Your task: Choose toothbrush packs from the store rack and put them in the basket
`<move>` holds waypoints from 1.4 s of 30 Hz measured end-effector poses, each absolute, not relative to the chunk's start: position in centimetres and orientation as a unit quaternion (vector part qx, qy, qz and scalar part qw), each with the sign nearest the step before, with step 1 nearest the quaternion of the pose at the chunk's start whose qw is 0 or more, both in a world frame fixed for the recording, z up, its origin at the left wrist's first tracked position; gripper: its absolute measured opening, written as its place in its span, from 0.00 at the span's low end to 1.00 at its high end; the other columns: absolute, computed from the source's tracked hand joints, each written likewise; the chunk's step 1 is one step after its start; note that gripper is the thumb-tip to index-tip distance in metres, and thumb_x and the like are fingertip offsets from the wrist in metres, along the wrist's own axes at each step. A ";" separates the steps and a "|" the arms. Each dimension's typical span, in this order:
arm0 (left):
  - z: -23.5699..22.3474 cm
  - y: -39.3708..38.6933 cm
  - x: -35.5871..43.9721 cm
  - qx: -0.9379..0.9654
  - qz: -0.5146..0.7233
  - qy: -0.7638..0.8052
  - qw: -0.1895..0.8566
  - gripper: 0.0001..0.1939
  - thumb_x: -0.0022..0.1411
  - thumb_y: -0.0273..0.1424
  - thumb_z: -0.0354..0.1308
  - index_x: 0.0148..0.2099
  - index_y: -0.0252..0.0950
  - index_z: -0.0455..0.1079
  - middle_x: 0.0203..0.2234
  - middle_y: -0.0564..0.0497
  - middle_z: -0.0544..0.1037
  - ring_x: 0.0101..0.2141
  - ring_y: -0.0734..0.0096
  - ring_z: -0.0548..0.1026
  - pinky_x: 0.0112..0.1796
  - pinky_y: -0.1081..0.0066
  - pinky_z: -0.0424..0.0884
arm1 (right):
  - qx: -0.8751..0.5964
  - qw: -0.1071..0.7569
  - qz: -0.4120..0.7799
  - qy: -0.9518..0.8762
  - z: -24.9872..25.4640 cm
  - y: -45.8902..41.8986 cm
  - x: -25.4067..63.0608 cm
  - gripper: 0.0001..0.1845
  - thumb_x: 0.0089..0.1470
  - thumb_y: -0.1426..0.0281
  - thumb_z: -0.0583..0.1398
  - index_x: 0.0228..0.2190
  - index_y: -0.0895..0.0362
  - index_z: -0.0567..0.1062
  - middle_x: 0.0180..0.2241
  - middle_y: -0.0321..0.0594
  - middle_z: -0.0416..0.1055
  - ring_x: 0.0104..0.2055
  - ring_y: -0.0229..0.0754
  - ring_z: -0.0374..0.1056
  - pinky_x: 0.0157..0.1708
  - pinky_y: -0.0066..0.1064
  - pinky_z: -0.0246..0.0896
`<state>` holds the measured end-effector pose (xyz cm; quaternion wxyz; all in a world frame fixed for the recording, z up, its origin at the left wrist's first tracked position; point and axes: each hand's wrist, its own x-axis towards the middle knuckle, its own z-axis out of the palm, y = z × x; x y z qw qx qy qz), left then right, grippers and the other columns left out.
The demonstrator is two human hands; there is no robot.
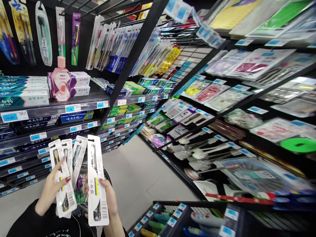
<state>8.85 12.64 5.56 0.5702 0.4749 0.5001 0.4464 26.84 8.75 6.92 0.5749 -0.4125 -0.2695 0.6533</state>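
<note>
My left hand (pixel 48 191) is closed around a fan of packaged toothbrushes (pixel 68 195) in white card-backed blister packs. Its thumb and fingers press on the front pack. Upright in my right hand (pixel 111 197) is one packaged toothbrush (pixel 93 207), with a dark brush, a yellow strip and a barcode. Between the two hands leans another white toothbrush pack (pixel 78 156); which hand supports it is hidden. Lower down, behind the packs, a cluster of green and purple packages (pixel 80 189) shows partly, apparently in a dark container.
Ahead, hooks carry hanging toothbrush packs (pixel 118 49) above shelves of toothpaste boxes (pixel 34 98). A pink bottle (pixel 61 84) stands on the upper shelf. Racks of bagged goods (pixel 249 65) line the right side. A low divided bin (pixel 170 219) is at front right, beside the grey floor (pixel 140 171).
</note>
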 end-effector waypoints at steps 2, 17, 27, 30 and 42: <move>5.5 12.5 9.2 0.446 0.483 0.478 0.583 0.43 0.46 0.32 0.65 0.62 0.45 0.49 0.62 0.52 0.49 0.60 0.56 0.47 0.57 0.65 0.48 | -0.390 0.569 0.684 -0.237 7.4 8.8 26.8 0.23 0.45 0.57 0.51 0.34 0.62 0.74 0.21 0.45 0.71 0.24 0.47 0.68 0.28 0.39 0.64; 5.6 12.5 8.8 0.214 0.422 0.473 0.743 0.37 0.47 0.29 0.64 0.58 0.33 0.55 0.38 0.42 0.79 0.39 0.52 0.76 0.34 0.64 0.72 | -0.396 0.644 0.630 -0.177 6.7 8.7 27.0 0.23 0.45 0.66 0.60 0.45 0.56 0.69 0.34 0.44 0.75 0.34 0.52 0.72 0.33 0.44 0.67; 6.4 11.4 10.7 0.264 0.440 0.435 0.740 0.31 0.46 0.29 0.64 0.54 0.36 0.63 0.42 0.45 0.77 0.44 0.52 0.73 0.41 0.62 0.70 | -0.479 0.659 0.517 -0.262 3.5 9.6 24.5 0.25 0.49 0.63 0.58 0.50 0.53 0.65 0.41 0.42 0.73 0.47 0.48 0.66 0.49 0.43 0.57; 6.7 11.3 11.4 0.279 0.451 0.456 0.714 0.28 0.44 0.31 0.66 0.49 0.31 0.67 0.40 0.42 0.78 0.43 0.47 0.73 0.44 0.58 0.68 | -0.511 0.645 0.477 -0.309 2.3 9.8 23.8 0.23 0.52 0.61 0.55 0.50 0.54 0.66 0.44 0.42 0.71 0.51 0.46 0.62 0.53 0.41 0.52; 6.6 11.0 11.1 0.247 0.447 0.447 0.734 0.28 0.47 0.31 0.65 0.52 0.34 0.66 0.43 0.43 0.77 0.45 0.50 0.72 0.44 0.60 0.69 | -0.547 0.568 0.449 -0.421 2.5 9.8 23.5 0.21 0.55 0.58 0.51 0.48 0.53 0.67 0.45 0.42 0.70 0.48 0.45 0.64 0.47 0.37 0.58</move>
